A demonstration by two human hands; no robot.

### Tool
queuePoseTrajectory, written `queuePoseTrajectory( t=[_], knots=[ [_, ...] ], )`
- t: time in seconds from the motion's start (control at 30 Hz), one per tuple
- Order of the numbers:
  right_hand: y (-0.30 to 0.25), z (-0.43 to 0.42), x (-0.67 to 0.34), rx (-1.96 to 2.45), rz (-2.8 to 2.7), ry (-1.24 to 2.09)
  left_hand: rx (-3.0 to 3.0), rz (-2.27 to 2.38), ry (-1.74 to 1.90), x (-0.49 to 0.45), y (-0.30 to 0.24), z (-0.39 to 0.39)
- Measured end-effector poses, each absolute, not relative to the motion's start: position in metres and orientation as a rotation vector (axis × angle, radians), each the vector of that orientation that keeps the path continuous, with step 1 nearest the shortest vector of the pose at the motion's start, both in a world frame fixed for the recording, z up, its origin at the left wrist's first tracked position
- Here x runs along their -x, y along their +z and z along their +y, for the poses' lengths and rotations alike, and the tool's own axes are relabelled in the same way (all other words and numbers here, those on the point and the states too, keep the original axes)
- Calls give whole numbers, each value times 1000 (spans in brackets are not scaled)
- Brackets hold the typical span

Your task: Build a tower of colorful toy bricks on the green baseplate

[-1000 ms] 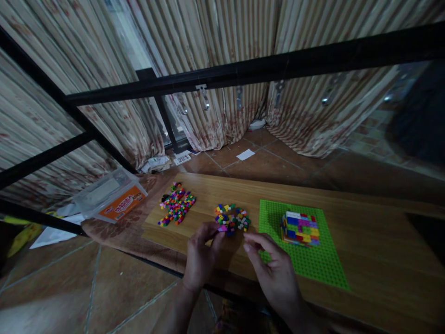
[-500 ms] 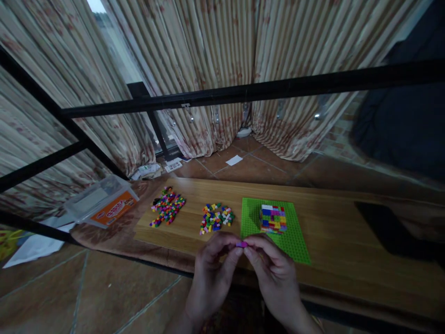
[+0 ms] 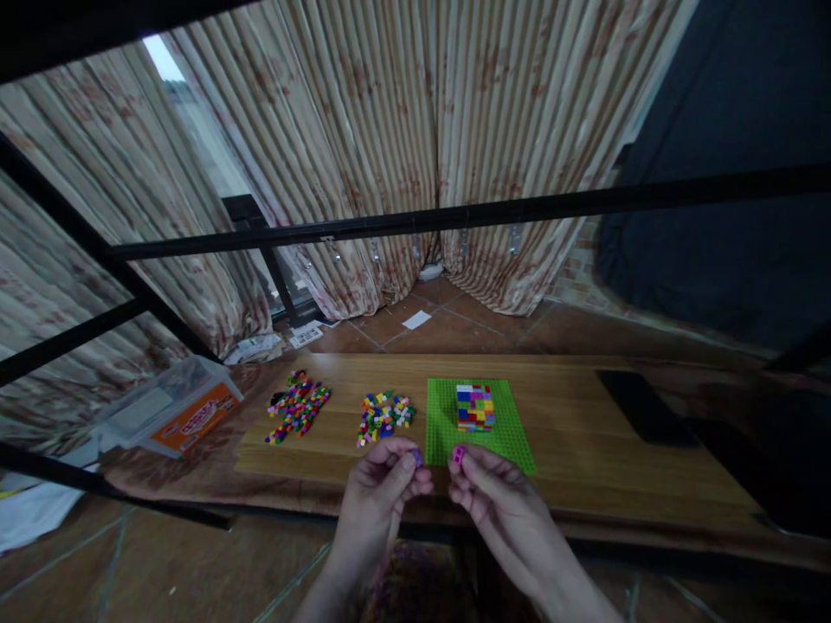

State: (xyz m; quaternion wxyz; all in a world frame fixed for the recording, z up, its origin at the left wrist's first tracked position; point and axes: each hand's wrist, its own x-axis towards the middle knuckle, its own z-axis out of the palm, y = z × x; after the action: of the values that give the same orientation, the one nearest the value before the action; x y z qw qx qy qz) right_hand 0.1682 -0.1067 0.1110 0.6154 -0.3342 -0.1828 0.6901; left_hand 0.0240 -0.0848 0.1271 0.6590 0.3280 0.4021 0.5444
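Between thumb and fingers, my left hand (image 3: 383, 480) pinches a small purple toy brick (image 3: 416, 456). A pink toy brick (image 3: 459, 454) is pinched the same way in my right hand (image 3: 490, 489). The two bricks are apart, above the near edge of the wooden board. Just beyond my right hand lies a green baseplate (image 3: 441, 424), bearing a block built of many-coloured bricks (image 3: 475, 408). A loose pile of bricks (image 3: 383, 415) lies beyond my left hand, left of the baseplate.
Farther left on the wooden board (image 3: 571, 472) is a second brick pile (image 3: 299, 407). A clear plastic box with an orange label (image 3: 201, 424) stands at the board's left end. A flat black object (image 3: 642, 407) lies on the right. A black metal rail (image 3: 389, 227) crosses behind.
My hands have moved apart, and the bricks that were together between my fingertips are now separate, one in each hand. The view has shifted, so the board appears farther left.
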Motion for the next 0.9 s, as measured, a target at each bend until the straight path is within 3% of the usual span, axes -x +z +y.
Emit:
queuePoseTrajectory(
  t=[0.2,0.43,0.9],
  knots=[
    [111,-110,-172,646,-279,1705,-654,902,1188,-26,124,-87],
    [88,-102,-181,897,-421,1553,-589,930,1185,-22,111,-80],
    [33,-9,-112,1798,-2061,366,-585,1157,1183,18,68,-65]
  ],
)
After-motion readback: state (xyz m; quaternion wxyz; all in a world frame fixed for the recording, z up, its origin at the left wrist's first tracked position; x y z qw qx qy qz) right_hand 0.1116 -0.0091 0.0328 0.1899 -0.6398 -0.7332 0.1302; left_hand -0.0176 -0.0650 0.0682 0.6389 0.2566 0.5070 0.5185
